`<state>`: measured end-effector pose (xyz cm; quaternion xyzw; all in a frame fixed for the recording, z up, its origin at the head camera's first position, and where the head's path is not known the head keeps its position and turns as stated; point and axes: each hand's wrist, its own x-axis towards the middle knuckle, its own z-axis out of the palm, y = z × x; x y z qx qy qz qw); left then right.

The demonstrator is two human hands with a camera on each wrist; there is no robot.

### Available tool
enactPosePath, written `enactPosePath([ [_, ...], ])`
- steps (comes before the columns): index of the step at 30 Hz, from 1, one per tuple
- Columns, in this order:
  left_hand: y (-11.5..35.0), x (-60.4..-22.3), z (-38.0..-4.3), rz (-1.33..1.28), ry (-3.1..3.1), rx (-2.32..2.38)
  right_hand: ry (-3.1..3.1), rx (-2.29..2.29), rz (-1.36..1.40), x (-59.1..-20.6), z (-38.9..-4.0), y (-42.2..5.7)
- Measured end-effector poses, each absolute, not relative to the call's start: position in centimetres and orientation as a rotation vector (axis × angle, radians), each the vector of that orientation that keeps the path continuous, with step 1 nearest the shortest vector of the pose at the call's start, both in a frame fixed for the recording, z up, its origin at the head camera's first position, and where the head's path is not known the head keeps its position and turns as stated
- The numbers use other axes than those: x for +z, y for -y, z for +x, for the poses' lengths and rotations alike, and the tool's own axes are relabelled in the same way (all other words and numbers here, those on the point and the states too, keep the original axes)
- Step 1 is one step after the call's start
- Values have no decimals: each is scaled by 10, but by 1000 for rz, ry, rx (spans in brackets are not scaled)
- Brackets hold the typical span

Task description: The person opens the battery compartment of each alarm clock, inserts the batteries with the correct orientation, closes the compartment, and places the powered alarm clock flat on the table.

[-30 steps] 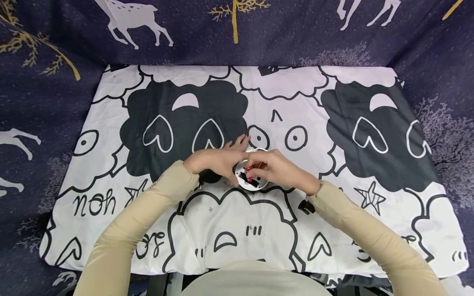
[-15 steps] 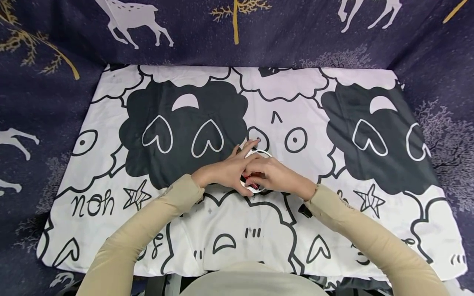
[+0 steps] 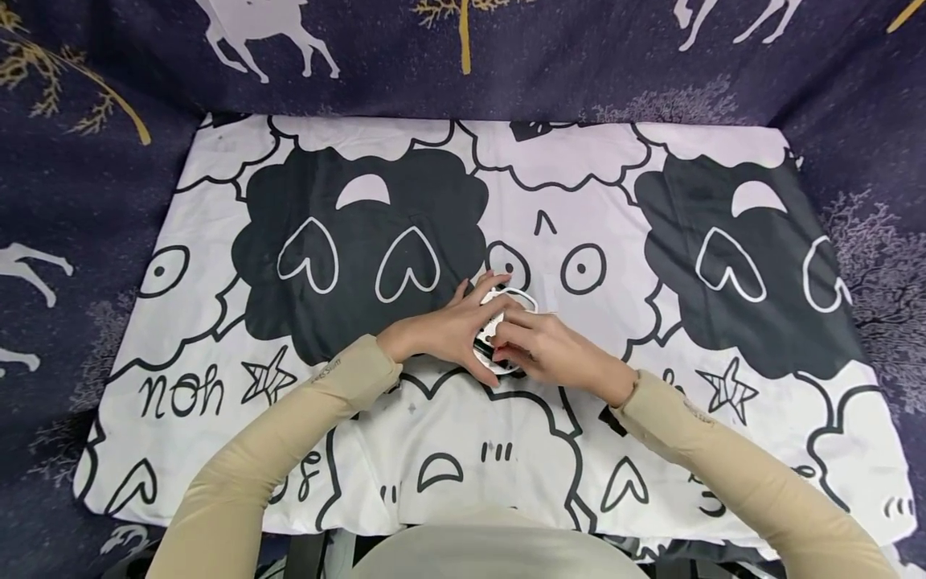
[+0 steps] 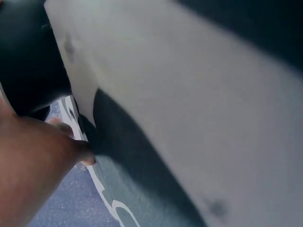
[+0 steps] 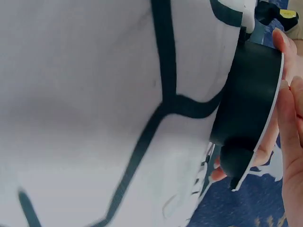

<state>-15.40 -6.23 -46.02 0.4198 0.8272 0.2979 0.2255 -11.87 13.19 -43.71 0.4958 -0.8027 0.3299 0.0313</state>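
A round device with a white top lies mid-table under both hands; a black slot shows in it. Its black side wall and a rounded black knob are in the right wrist view. My left hand grips the device from the left, thumb at the near rim and fingers at the far side. Curled over the slot is my right hand. A sliver of a red battery shows at its fingertips; the rest is hidden. The left wrist view has the dark body beside part of a hand.
A white cloth with black cartoon drawings covers the table. Dark blue curtains with deer and trees hang at the back and sides. A small black item sits beneath the right wrist.
The red battery, plain between my right fingers earlier, is now almost hidden. The left hand has shifted slightly right and nearer, with the thumb lower on the rim. The right fingers have curled more.
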Motion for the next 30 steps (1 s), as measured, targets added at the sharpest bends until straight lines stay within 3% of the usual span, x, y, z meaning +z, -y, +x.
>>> enactPosePath([
  [9,57,-462,-155,1147,-2284,792,2555,817,1414,-430,-108,-128],
  [16,58,-463,-153,1099,-2301,820,2638,1047,1239,-432,-104,-132],
  [23,58,-463,-152,1095,-2295,835,2646,1263,1363,-431,-119,-137],
  [30,55,-464,-153,1087,-2278,826,2685,1134,1602,-420,-132,-141],
])
